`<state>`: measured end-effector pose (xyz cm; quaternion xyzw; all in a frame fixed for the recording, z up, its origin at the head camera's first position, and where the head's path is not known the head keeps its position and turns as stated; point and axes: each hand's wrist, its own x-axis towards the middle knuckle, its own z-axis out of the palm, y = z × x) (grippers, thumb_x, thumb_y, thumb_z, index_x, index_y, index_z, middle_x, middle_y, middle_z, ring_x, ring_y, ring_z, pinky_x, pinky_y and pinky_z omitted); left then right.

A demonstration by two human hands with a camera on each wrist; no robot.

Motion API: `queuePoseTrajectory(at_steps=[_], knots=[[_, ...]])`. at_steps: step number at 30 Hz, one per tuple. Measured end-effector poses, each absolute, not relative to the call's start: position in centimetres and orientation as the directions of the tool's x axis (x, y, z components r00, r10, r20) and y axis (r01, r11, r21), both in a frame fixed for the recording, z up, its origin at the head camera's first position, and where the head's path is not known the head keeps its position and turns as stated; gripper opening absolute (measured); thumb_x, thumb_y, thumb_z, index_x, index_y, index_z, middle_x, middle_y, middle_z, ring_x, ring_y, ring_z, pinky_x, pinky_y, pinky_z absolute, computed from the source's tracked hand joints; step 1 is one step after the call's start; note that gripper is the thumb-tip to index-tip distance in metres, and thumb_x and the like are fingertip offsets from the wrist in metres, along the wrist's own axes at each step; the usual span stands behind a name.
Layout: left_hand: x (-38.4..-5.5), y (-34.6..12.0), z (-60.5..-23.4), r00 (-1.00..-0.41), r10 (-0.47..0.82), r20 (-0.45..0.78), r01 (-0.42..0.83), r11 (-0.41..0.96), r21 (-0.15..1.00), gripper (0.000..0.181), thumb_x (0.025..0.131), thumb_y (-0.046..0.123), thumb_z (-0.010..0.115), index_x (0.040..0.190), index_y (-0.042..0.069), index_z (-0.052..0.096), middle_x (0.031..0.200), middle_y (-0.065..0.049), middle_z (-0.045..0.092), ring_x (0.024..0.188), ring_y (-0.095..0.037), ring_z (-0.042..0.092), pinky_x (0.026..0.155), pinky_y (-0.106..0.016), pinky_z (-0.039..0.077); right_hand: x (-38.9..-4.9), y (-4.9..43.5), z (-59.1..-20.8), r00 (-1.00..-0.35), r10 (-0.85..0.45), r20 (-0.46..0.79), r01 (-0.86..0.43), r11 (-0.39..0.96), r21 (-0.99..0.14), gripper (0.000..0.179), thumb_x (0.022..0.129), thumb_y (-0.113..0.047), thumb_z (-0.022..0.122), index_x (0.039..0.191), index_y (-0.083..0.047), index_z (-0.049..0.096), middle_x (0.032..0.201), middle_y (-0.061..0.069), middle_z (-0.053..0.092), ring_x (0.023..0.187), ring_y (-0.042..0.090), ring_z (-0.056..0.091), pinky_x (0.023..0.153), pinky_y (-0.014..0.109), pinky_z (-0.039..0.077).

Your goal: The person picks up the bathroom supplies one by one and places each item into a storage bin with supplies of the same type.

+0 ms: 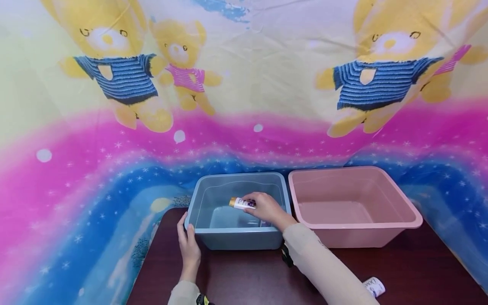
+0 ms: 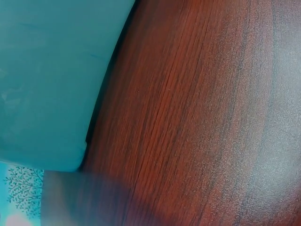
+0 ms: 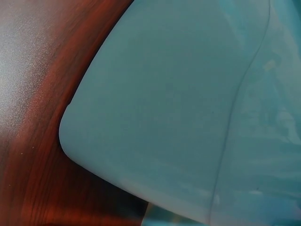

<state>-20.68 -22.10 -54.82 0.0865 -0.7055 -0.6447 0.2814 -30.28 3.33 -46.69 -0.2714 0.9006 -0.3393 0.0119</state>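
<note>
In the head view my right hand (image 1: 267, 208) is over the blue-grey plastic basin (image 1: 236, 231), gripping a small white bottle (image 1: 242, 203) with a gold cap. The cap points left and the bottle lies nearly level; its other end is hidden by my fingers. At the basin's front left corner, my left hand (image 1: 189, 248) holds the rim, thumb near the front edge and fingers along the outer side. A partly hidden purplish item (image 1: 264, 223) shows inside the basin below my right wrist. Both wrist views show basin wall (image 2: 47, 84) and tabletop, without the hands' grasp.
A pink basin (image 1: 362, 226) stands right beside the blue-grey one on the dark brown wooden table (image 1: 244, 275). Near the front right, a white container (image 1: 374, 286) with dark lettering lies by my right sleeve. A bear-printed cloth (image 1: 244, 84) hangs behind.
</note>
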Motion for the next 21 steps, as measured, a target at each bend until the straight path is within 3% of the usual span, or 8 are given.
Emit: queuePoseTrajectory(at_steps=[6,12,19,21], knots=[[-20.7,-22.1,-54.8,-0.831,-0.479,0.283,0.239,0.150,0.959,0.047,0.107,0.026,0.040,0.152,0.012,0.034,0.151,-0.006,0.040,0.133,-0.022,0.040,0.103,-0.038,0.032,-30.4,3.3,-46.7,-0.851,-0.499,0.161,-0.483,0.627,-0.611,0.038,0.088,-0.023,0.077,0.125,-0.015,0.069,0.122,0.004,0.066,0.098,0.016,0.061,0.085,0.035,0.052],[-20.7,-22.1,-54.8,-0.830,-0.482,0.281,0.242,0.144,0.960,0.047,0.107,0.027,0.040,0.152,0.014,0.036,0.150,-0.005,0.041,0.129,-0.013,0.041,0.101,-0.031,0.033,-30.3,3.2,-46.7,-0.856,-0.496,0.148,-0.475,0.639,-0.605,0.040,0.088,-0.025,0.077,0.125,-0.015,0.069,0.124,0.004,0.066,0.101,0.016,0.061,0.088,0.035,0.051],[-19.4,-21.4,-52.2,-0.847,-0.462,0.261,0.240,0.106,0.965,0.046,0.106,0.016,0.041,0.151,0.005,0.035,0.151,-0.014,0.040,0.132,-0.026,0.040,0.102,-0.035,0.033,-30.2,3.1,-46.7,-0.855,-0.498,0.146,-0.475,0.639,-0.605,0.038,0.088,-0.022,0.077,0.125,-0.015,0.069,0.124,0.004,0.065,0.102,0.017,0.060,0.090,0.037,0.050],[-19.1,-21.3,-51.7,-0.850,-0.462,0.253,0.229,0.108,0.967,0.046,0.106,0.016,0.041,0.150,0.004,0.035,0.150,-0.013,0.041,0.131,-0.023,0.041,0.102,-0.035,0.034,-30.3,3.1,-46.7,-0.854,-0.501,0.144,-0.475,0.635,-0.609,0.037,0.088,-0.019,0.076,0.125,-0.015,0.069,0.123,0.004,0.066,0.102,0.017,0.060,0.091,0.038,0.051]])
